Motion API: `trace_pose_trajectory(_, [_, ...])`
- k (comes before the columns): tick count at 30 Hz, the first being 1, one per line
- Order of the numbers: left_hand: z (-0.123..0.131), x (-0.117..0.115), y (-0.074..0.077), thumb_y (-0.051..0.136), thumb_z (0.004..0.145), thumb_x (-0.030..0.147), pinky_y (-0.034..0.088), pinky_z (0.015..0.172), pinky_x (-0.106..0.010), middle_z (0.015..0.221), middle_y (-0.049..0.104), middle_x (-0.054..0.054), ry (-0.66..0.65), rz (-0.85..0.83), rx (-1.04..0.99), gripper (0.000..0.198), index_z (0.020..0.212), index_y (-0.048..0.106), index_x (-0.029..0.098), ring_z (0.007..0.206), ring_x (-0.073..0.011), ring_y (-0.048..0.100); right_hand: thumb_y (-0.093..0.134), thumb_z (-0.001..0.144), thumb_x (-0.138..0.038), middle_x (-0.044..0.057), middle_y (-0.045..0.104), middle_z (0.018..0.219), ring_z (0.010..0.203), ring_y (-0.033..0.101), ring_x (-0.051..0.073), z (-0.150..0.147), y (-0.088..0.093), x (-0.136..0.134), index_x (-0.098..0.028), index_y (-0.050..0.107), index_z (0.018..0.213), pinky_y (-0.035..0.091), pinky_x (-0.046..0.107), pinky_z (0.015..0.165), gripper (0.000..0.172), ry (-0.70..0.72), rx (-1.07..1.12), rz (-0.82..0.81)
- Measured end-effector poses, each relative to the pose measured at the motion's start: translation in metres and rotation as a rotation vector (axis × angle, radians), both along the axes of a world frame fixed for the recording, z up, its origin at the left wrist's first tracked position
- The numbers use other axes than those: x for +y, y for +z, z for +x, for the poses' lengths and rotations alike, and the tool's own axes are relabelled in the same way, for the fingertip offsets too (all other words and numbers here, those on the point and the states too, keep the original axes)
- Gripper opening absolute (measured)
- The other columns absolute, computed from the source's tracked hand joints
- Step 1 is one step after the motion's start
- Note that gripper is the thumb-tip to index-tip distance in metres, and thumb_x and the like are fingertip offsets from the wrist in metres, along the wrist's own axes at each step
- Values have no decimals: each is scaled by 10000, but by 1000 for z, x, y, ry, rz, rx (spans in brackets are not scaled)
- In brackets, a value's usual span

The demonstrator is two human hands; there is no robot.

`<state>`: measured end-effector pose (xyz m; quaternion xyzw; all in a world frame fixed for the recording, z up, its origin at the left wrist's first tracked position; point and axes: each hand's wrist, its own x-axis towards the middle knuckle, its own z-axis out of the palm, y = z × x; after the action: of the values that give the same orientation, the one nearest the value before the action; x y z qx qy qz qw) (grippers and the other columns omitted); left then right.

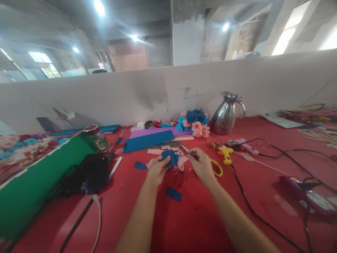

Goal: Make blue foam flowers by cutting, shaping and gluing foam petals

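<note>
My left hand (158, 169) is closed on a piece of blue crepe paper (172, 157), thumb on top, held above scattered scraps. Just to its right, my right hand (201, 163) grips scissors (185, 149); their pale blade points up and left toward the paper. A yellow handle loop (218, 168) shows beyond the right wrist. Under and around the hands lie pink paper pieces (155, 151) and thin trimmings. One cut blue piece (173, 194) rests in front of the hands, and another blue piece (140, 165) lies to the left.
Behind the hands are a blue paper sheet (149, 140), a purple sheet (181, 131), paper flowers (196, 121) and a steel jug (223, 114). At right are a yellow glue gun (226, 154), cables and a purple power strip (306, 195). A green box (65, 168) and black bag (97, 172) stand left.
</note>
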<state>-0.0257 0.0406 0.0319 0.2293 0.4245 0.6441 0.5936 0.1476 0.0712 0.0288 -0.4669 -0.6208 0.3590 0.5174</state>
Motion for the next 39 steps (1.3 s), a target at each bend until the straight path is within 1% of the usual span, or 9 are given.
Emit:
trace_pose_trajectory(3, [-3,1,1,718,690,47,520,523,-217,670,717,-39,49,-5,-151,85,726,681,115,533,-117,639,508,776,-231,46,685,827,789,629,204,27,-9,0,-203,598,876,456,319,734,138,-31,-325,1])
trace_pose_trajectory(5, [-5,1,0,662,736,18,532,535,-235,652,708,-25,71,-6,-247,106,720,660,123,527,-114,636,570,721,-174,90,686,973,964,614,250,49,-20,1,-184,608,1010,421,364,865,292,-32,-611,12])
trace_pose_trajectory(9, [-6,2,-3,600,778,-10,543,561,-257,688,714,-26,68,16,-363,158,728,641,134,605,-134,670,609,735,-193,150,625,1151,1076,578,285,79,-33,1,-146,565,1186,405,351,874,455,-4,-918,-103])
trace_pose_trajectory(14, [-7,0,-1,612,780,1,542,559,-256,702,714,-37,49,18,-388,146,720,635,132,616,-140,671,561,726,-138,113,672,918,867,644,252,74,-25,5,-132,515,1212,398,291,675,487,91,-988,-188])
trace_pose_trajectory(18, [-8,-2,3,587,810,23,533,539,-243,662,696,-29,113,-22,-436,157,703,625,132,572,-126,650,597,662,-126,27,617,731,682,603,196,60,-16,4,-145,511,1167,359,254,563,513,121,-759,-285])
trace_pose_trajectory(23, [-13,1,6,595,839,125,498,486,-220,561,635,-20,196,-116,-578,162,678,613,125,481,-107,588,746,630,-274,-10,566,827,646,519,124,48,4,-11,-249,414,1286,391,226,550,735,401,21,-329])
trace_pose_trajectory(27, [-22,0,9,615,832,147,467,472,-187,534,611,-10,247,-171,-676,170,664,603,123,469,-88,569,701,699,-537,-10,477,728,566,392,90,37,15,-21,-218,588,1002,331,202,479,454,728,397,-503])
trace_pose_trajectory(31, [-31,-2,13,614,837,162,453,459,-177,551,618,-15,288,-196,-706,146,696,618,125,468,-83,563,594,719,-688,21,504,785,618,432,101,23,2,-28,-221,608,964,354,188,492,528,938,467,-609])
trace_pose_trajectory(39, [-44,4,9,586,863,216,443,445,-174,630,640,-41,365,-203,-737,163,749,629,107,520,-92,587,602,665,-747,14,495,802,557,401,64,20,-4,-47,-227,553,1064,351,160,452,658,1032,370,-681])
